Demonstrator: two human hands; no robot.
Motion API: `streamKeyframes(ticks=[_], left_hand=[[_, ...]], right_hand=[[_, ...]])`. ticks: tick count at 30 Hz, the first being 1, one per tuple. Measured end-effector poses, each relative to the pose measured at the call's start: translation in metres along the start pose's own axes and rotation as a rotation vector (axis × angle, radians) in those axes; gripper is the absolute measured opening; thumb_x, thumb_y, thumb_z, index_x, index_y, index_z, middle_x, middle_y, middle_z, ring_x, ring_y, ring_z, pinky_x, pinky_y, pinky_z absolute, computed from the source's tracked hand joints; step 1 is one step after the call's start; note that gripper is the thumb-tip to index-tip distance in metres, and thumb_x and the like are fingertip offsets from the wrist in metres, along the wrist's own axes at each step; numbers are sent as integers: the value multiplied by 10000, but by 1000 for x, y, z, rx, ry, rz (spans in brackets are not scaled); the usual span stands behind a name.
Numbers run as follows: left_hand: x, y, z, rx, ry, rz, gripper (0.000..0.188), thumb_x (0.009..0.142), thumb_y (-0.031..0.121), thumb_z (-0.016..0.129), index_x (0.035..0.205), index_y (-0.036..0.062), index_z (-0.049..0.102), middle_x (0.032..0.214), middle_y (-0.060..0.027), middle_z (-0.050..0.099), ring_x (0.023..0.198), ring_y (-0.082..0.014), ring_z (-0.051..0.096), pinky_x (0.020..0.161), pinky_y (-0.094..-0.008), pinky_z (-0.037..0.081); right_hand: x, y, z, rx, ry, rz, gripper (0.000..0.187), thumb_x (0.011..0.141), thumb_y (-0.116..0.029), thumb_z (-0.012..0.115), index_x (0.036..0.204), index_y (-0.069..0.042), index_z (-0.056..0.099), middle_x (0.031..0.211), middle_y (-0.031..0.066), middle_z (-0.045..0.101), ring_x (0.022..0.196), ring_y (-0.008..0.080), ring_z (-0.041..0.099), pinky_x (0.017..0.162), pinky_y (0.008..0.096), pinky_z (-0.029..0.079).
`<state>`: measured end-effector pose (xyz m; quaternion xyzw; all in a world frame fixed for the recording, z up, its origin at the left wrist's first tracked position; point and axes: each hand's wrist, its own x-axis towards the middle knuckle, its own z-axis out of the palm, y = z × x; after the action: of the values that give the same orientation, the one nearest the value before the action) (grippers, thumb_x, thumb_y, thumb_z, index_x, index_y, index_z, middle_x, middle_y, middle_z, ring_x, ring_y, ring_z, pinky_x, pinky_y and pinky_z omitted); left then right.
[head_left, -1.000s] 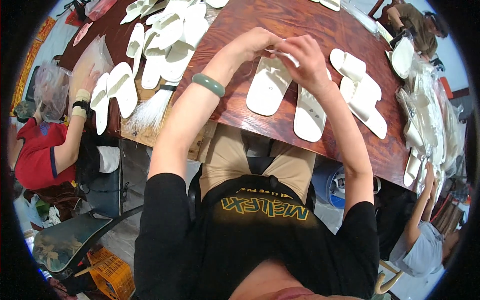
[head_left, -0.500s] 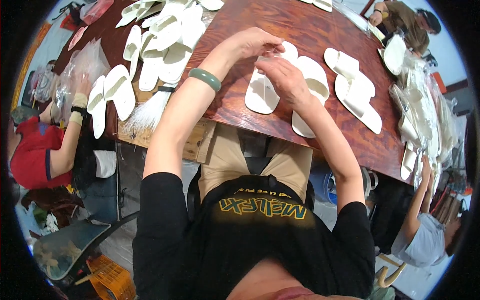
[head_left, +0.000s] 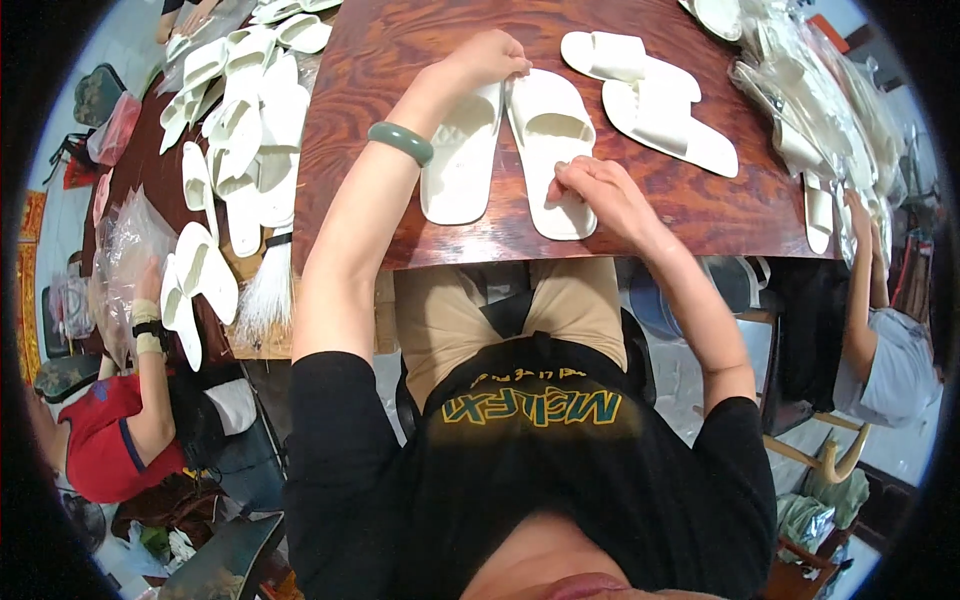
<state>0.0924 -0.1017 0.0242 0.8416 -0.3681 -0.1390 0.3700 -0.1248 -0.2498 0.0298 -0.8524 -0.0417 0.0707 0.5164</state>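
Note:
Two white slide slippers lie side by side on the table before me: the left slipper [head_left: 457,190] and the right slipper [head_left: 548,92]. My left hand [head_left: 483,58] is closed at their toe ends, its fingertips against the toe of the right slipper; whatever is in the pinch is too small to make out. Over the heel of that same slipper, my right hand [head_left: 605,195] is curled with thumb and forefinger pressed together. What it grips, if anything, is hidden. A green bangle [head_left: 401,143] circles my left forearm.
To the right sits another overlapping slipper pair [head_left: 655,125]. A heap of white slippers [head_left: 240,130] and a white-bristled brush [head_left: 265,295] are at left. Bagged slippers [head_left: 810,110] line the far right. Co-workers sit on both sides, one by a clear plastic bag [head_left: 125,250].
My hands, close together before, are now apart: the left at the toes, the right down at a heel. The two slippers now lie more closely side by side. The view has shifted.

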Motion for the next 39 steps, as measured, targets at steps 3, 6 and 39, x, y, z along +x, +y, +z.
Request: streamKeyframes(ticks=[3,6,39], left_hand=[[9,3,4,47,-90,-59,239,835,221,638,822,-13,685,660,-17,598,644,-108,527,618,-284,423],[10,5,1,58,-154,-74,230,829,216,655,798,-10,681,660,-7,597,632,-105,531,609,-276,432],[-43,8,-5,-488,324,75,199,905,154,529,944,-13,632,815,-71,678,792,-143,635,726,-270,482]], right_hand=[[13,-2,-23,168,-256,240,352,891,-267,498,734,7,653,649,66,609,576,134,564,561,282,438],[32,-7,-31,178,-483,412,275,847,-192,518,705,9,641,599,81,587,462,131,508,456,285,399],[38,-21,-27,-574,328,-157,259,842,-258,638,816,0,657,730,194,639,660,348,628,617,425,491]])
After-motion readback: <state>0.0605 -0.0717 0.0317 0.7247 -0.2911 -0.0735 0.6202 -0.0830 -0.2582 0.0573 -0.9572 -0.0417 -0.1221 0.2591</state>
